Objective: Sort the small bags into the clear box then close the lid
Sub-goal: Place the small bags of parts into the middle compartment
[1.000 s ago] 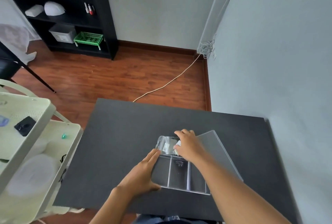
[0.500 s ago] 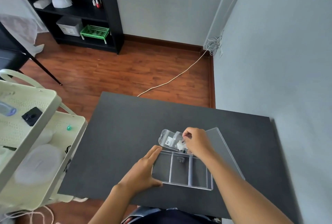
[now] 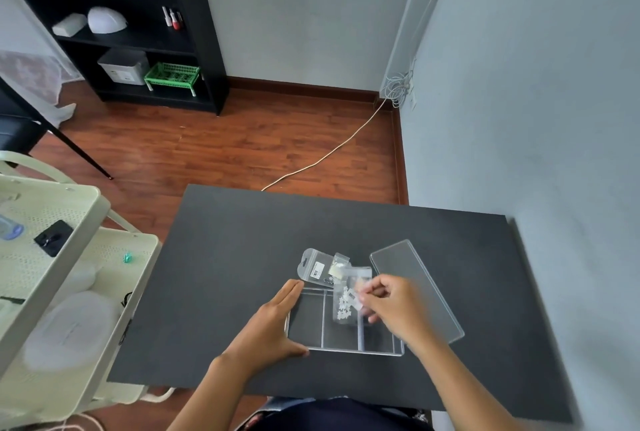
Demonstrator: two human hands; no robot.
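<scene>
bag (image 3: 348,297) of small white pieces hangs pinched in the right hand (image 3: 394,306), long axis running away from the person, directly over the clear box's (image 3: 311,326) middle compartment; left hand (image 3: 273,323) lies flat, fingers together, bracing the box's left wall on the surface (image 3: 225,257).

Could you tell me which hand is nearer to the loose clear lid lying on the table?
The right hand: it hovers over the clear box, overlapping the lid's left edge. The left hand rests on the box's far left side.
</scene>
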